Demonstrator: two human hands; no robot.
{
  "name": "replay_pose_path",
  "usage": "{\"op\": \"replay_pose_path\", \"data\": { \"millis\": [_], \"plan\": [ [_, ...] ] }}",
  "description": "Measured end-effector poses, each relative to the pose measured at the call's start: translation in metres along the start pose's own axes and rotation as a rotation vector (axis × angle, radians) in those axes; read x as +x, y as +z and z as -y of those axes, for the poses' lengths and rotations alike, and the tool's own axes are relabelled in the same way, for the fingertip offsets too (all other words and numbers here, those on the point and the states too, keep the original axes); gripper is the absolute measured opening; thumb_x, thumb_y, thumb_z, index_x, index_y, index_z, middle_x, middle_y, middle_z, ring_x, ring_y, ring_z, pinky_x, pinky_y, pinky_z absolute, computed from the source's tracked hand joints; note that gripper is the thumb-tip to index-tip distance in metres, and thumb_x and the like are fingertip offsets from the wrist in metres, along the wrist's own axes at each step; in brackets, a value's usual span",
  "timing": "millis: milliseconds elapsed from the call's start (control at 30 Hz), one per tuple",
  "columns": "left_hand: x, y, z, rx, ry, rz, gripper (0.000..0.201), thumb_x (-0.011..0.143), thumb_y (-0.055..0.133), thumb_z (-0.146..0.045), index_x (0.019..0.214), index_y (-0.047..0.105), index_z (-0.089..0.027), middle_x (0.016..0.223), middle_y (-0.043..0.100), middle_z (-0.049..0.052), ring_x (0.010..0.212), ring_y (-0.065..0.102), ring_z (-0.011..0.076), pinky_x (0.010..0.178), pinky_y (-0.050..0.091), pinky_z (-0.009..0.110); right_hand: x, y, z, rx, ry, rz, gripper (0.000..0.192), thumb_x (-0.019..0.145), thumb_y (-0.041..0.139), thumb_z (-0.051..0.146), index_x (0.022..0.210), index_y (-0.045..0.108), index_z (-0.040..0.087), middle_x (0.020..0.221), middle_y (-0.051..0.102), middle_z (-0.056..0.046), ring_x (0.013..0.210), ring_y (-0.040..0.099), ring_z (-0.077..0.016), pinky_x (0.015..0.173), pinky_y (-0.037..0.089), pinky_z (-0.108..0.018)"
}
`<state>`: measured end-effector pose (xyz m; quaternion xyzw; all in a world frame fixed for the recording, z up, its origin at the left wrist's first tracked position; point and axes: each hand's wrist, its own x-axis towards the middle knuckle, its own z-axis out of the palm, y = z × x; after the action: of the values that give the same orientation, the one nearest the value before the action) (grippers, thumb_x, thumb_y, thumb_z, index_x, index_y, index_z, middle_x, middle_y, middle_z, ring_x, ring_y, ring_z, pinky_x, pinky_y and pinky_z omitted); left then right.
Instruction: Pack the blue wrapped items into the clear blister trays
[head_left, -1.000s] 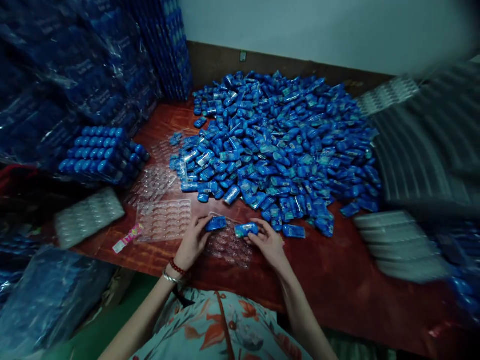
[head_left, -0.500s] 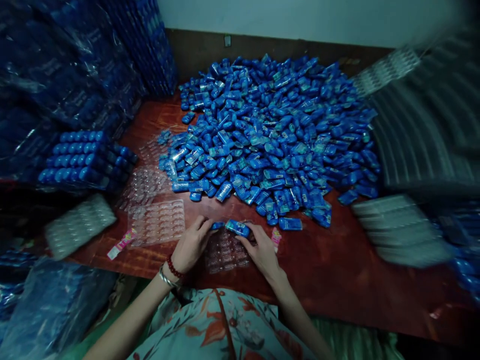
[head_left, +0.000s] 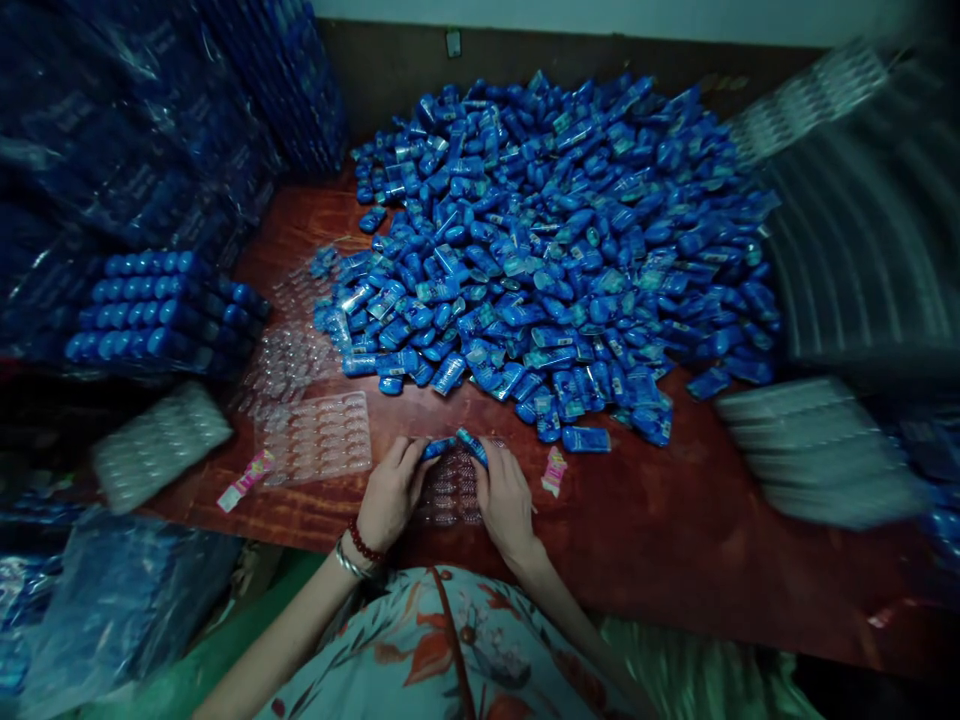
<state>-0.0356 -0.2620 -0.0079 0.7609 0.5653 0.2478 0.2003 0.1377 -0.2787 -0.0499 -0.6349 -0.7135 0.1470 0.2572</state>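
Note:
My left hand (head_left: 392, 490) is closed on a small blue wrapped packet (head_left: 439, 448), held over the far left corner of a clear plastic tray (head_left: 452, 497). Opposite it, my right hand (head_left: 505, 495) grips another blue packet (head_left: 472, 446), tilted, with its end pointing up and left. The two packets are close together above the tray's far edge. Moulded rows of hollows show in the tray between my hands; its sides are partly hidden by them. Beyond my hands lies a large heap of similar blue packets (head_left: 540, 270).
Another clear tray (head_left: 319, 437) lies left of my hands. Pink wrappers (head_left: 553, 471) rest on both sides. Filled blue trays (head_left: 142, 305) are stacked at left. Stacks of clear trays (head_left: 821, 450) stand at right. A wall (head_left: 570, 65) closes off the back.
My right hand has turned its packet from nearly level to steeply tilted and drawn it slightly left. My left hand stays near the same spot. The camera view has shifted slightly.

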Motion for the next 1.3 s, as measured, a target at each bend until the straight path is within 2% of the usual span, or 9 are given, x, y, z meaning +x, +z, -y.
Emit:
{"op": "replay_pose_path", "data": {
  "millis": [100, 267, 367, 433, 567, 800, 967, 1133, 1300],
  "plan": [
    [0.001, -0.001, 0.007, 0.122, 0.11, 0.077, 0.029, 0.09, 0.034, -0.011, 0.115, 0.048, -0.015, 0.094, 0.053, 0.008, 0.084, 0.053, 0.0175, 0.073, 0.049, 0.03, -0.001, 0.003, -0.001, -0.008, 0.008, -0.018, 0.036, 0.093, 0.038, 0.025, 0.127, 0.045, 0.014, 0.112, 0.061, -0.014, 0.106, 0.055, -0.0242, 0.086, 0.047, -0.039],
    [0.022, -0.02, -0.003, 0.345, 0.213, 0.345, 0.026, 0.085, 0.039, -0.006, 0.106, 0.052, -0.012, 0.095, 0.054, 0.009, 0.085, 0.05, 0.0202, 0.077, 0.048, 0.034, -0.002, 0.005, -0.002, 0.129, 0.033, -0.1, 0.029, 0.091, 0.044, 0.027, 0.117, 0.048, 0.014, 0.103, 0.063, -0.013, 0.097, 0.06, -0.0216, 0.081, 0.05, -0.036],
    [0.037, -0.025, -0.014, 0.446, 0.225, 0.499, 0.019, 0.083, 0.043, -0.006, 0.096, 0.054, -0.012, 0.094, 0.054, 0.009, 0.085, 0.05, 0.0217, 0.075, 0.048, 0.035, 0.002, -0.006, -0.001, 0.248, 0.072, -0.13, 0.022, 0.091, 0.044, 0.025, 0.111, 0.051, 0.018, 0.1, 0.061, -0.008, 0.094, 0.059, -0.0183, 0.081, 0.049, -0.033],
    [0.042, -0.025, -0.017, 0.466, 0.232, 0.536, 0.016, 0.082, 0.044, -0.006, 0.094, 0.053, -0.013, 0.094, 0.053, 0.009, 0.086, 0.05, 0.0221, 0.074, 0.047, 0.035, 0.007, -0.017, -0.001, 0.276, 0.08, -0.133, 0.021, 0.092, 0.041, 0.023, 0.109, 0.052, 0.02, 0.099, 0.06, -0.007, 0.094, 0.058, -0.0172, 0.084, 0.048, -0.033],
    [0.041, -0.022, -0.013, 0.433, 0.244, 0.483, 0.019, 0.081, 0.044, -0.005, 0.097, 0.051, -0.013, 0.095, 0.052, 0.008, 0.088, 0.049, 0.0217, 0.076, 0.047, 0.035, 0.019, -0.037, -0.002, 0.156, -0.003, 0.034, 0.026, 0.092, 0.038, 0.017, 0.113, 0.052, 0.019, 0.102, 0.057, -0.008, 0.094, 0.056, -0.0174, 0.081, 0.047, -0.032],
    [0.033, -0.017, -0.01, 0.409, 0.204, 0.379, 0.025, 0.082, 0.037, -0.003, 0.098, 0.052, -0.015, 0.096, 0.053, 0.009, 0.087, 0.052, 0.0205, 0.076, 0.048, 0.035, 0.053, -0.058, 0.023, -0.371, -0.3, 0.379, 0.04, 0.08, 0.038, 0.0, 0.11, 0.056, 0.02, 0.098, 0.058, -0.01, 0.087, 0.054, -0.0227, 0.066, 0.046, -0.031],
    [0.041, -0.016, -0.021, 0.407, 0.181, 0.417, 0.021, 0.082, 0.04, -0.005, 0.094, 0.054, -0.014, 0.094, 0.054, 0.009, 0.084, 0.053, 0.0199, 0.073, 0.049, 0.034, 0.062, -0.058, 0.038, -0.368, -0.378, 0.378, 0.034, 0.083, 0.034, 0.003, 0.1, 0.058, 0.02, 0.095, 0.06, -0.011, 0.091, 0.056, -0.0247, 0.072, 0.046, -0.036],
    [0.048, -0.011, -0.02, 0.475, 0.232, 0.453, 0.02, 0.084, 0.04, -0.006, 0.093, 0.057, -0.012, 0.093, 0.055, 0.01, 0.084, 0.053, 0.0209, 0.073, 0.047, 0.034, 0.065, -0.05, 0.036, -0.338, -0.403, 0.384, 0.036, 0.084, 0.033, 0.004, 0.109, 0.057, 0.017, 0.108, 0.06, -0.013, 0.108, 0.052, -0.0277, 0.086, 0.044, -0.039],
    [0.037, -0.013, -0.007, 0.448, 0.286, 0.391, 0.02, 0.088, 0.043, -0.015, 0.103, 0.056, -0.011, 0.094, 0.057, 0.01, 0.089, 0.053, 0.0217, 0.079, 0.044, 0.036, 0.068, -0.051, 0.029, -0.288, -0.29, 0.495, 0.028, 0.088, 0.041, 0.014, 0.112, 0.056, 0.015, 0.102, 0.061, -0.012, 0.092, 0.059, -0.0234, 0.07, 0.049, -0.033]
  ]
}}
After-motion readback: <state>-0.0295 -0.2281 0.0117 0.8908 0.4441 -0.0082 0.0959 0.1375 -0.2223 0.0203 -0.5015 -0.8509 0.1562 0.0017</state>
